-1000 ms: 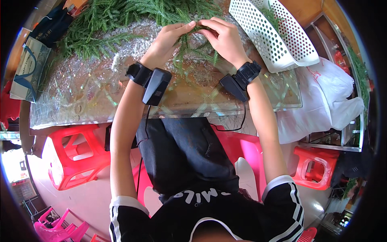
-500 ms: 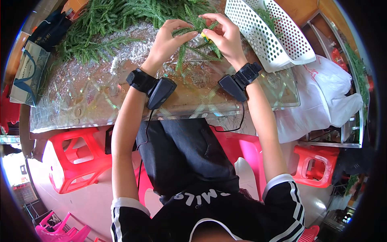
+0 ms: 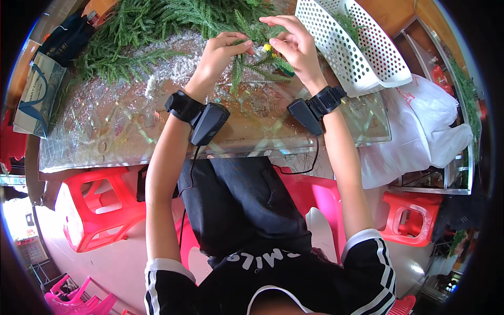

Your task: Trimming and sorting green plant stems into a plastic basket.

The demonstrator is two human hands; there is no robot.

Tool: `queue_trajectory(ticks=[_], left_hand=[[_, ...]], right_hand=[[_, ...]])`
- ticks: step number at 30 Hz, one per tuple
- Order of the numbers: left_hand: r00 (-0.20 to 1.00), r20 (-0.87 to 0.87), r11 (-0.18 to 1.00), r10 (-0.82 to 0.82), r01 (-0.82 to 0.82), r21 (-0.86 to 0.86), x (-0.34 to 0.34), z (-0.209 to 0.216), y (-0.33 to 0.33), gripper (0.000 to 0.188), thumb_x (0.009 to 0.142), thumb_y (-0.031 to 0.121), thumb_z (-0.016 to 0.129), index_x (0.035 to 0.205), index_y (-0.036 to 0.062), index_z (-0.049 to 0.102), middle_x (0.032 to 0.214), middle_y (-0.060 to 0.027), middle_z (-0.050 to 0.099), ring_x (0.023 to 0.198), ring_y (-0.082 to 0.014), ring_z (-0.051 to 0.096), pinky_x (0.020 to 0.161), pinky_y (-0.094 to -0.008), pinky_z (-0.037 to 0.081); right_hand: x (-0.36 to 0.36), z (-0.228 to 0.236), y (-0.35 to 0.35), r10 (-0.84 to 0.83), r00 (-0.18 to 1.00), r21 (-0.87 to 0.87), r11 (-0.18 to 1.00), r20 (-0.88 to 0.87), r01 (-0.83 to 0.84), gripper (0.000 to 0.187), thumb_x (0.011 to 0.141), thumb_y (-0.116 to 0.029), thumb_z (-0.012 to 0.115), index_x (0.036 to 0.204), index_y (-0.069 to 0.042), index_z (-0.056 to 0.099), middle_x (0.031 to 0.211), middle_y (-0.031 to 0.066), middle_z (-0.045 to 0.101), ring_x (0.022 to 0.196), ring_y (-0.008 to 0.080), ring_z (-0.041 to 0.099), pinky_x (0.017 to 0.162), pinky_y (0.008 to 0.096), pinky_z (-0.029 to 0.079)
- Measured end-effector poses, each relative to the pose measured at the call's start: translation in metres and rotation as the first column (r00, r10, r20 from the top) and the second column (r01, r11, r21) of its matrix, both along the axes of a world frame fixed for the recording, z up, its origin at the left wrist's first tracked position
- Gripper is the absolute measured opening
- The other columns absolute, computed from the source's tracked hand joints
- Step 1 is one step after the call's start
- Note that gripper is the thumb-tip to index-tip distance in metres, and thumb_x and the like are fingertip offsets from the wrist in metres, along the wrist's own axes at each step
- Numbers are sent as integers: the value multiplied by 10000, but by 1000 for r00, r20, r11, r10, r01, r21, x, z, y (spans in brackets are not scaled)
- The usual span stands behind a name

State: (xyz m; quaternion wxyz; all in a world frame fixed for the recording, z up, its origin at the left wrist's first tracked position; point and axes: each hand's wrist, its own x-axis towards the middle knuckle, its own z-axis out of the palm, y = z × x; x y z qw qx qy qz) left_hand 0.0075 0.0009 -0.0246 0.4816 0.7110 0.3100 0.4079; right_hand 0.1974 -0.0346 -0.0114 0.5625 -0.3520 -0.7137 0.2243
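Note:
Over the far side of the table, my left hand has its thumb and fingers pressed together; whatever they pinch is too small to make out. My right hand is level with it, forefinger stretched out and the thumb curled against the other fingers. A small yellow-and-green object shows beside the right thumb, partly covered, and I cannot tell whether it is held. Between and below the hands a green artificial pine sprig spreads its needled tips. Both wrists carry black strapped devices with cables.
A pile of artificial pine branches covers the far left of the glass-topped table, with white flakes around it. A white perforated basket stands at the right, near a white plastic bag. Red stools flank me.
My hands have drawn slightly apart, the left fingers pulling back from the sprig. The right forefinger and thumb have spread, and more of the yellow-and-green object shows.

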Motion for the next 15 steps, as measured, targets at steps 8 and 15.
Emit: queue_trajectory(ticks=[8,15], left_hand=[[994,66,987,90,-80,-140,2,0,-4,240,888,237,531,861,28,647,999,4,560,895,-86,446,790,-244,291],[996,72,949,60,-35,-314,4,2,-9,223,901,224,510,914,31,621,916,3,575,852,-95,457,788,-257,303]], right_hand=[[-10,-1,-5,-333,849,323,924,410,207,400,734,-46,679,1112,-153,600,1078,28,531,704,140,570,602,253,482],[-11,-6,0,-449,761,442,865,469,239,349,730,-65,684,1060,-156,615,1055,-4,554,715,156,606,585,265,494]])
